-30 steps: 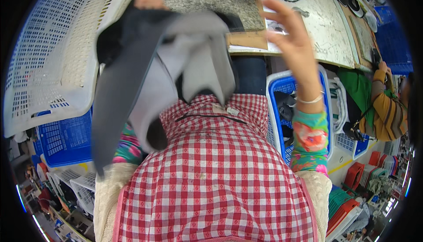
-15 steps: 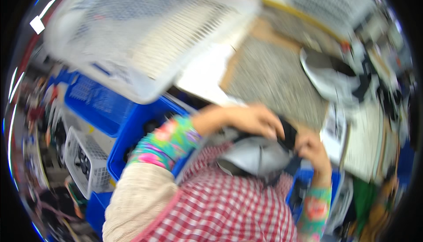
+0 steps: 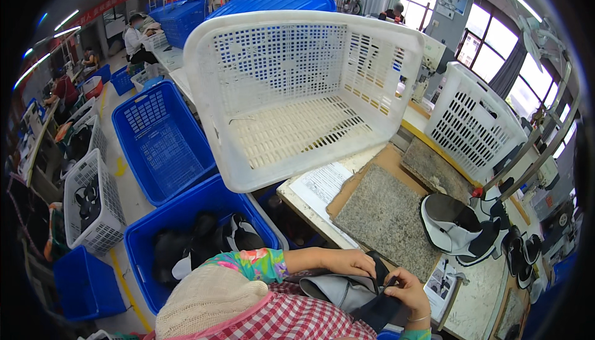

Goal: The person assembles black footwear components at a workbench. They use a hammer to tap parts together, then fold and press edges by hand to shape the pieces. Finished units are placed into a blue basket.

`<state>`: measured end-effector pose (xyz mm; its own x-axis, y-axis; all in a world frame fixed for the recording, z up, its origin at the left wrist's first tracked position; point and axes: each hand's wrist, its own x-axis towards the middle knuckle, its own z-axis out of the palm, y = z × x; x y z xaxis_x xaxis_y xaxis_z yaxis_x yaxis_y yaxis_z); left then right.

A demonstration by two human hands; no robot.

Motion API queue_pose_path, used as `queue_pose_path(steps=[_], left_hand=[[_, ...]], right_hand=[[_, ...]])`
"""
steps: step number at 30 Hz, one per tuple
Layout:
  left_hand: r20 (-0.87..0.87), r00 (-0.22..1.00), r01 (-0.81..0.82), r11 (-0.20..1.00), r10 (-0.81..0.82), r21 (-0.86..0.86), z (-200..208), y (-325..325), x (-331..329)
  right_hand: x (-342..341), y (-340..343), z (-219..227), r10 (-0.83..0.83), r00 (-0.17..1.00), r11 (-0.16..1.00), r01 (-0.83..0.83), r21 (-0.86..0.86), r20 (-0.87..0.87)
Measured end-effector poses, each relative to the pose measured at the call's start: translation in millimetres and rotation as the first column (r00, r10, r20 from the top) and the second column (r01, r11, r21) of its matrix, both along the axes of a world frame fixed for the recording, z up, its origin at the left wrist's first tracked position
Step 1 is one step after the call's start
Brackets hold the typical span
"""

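A grey and black shoe upper (image 3: 338, 288) lies across my lap, in front of the red checked apron (image 3: 291, 318). My left hand (image 3: 353, 262) is closed on its black edge from above, fingers bent over the fabric. On the other side, my right hand (image 3: 406, 292) pinches the black part between thumb and fingers. The two hands are close together, a short gap of black material between them. Part of the upper is hidden beneath my hands.
A large white basket (image 3: 297, 176) stands tilted on the bench beyond my hands. Grey stone slabs (image 3: 387, 216) and more shoe uppers (image 3: 455, 225) lie to the right. A blue crate (image 3: 139, 247) holding dark uppers is at my left, with another blue crate (image 3: 164, 148) behind it.
The view has tipped upward and steadied, so my hands and the upper sit lower in the picture. Both hands still hold the upper; my right fingers have come closer to my left hand.
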<state>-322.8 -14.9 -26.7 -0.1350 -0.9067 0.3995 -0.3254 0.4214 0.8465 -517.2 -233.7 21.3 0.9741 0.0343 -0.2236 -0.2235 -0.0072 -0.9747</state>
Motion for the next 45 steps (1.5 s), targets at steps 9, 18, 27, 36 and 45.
queue_pose_path(steps=[9,18,27,36,45], left_hand=[[-0.642,0.503,-0.391,0.815,0.578,0.427,-56,51,45],[-0.463,0.777,-0.17,0.85,0.426,0.498,22,124,30],[0.074,0.858,-0.474,0.838,0.509,-0.27,36,37,-58],[0.569,0.635,-0.358,0.851,0.523,-0.384,-8,-8,-59],[0.437,0.708,-0.336,0.808,0.555,-0.484,9,18,-48]], right_hand=[[1,38,16,0.064,0.997,0.865,-0.037,-0.5,0.035],[-18,33,35,-0.009,0.97,0.789,0.158,-0.594,0.245],[-51,44,22,-0.133,0.987,0.739,0.156,-0.656,0.084],[-70,53,11,-0.055,0.972,0.569,0.218,-0.793,0.228],[-77,71,9,0.053,0.799,0.505,0.495,-0.706,0.599]])
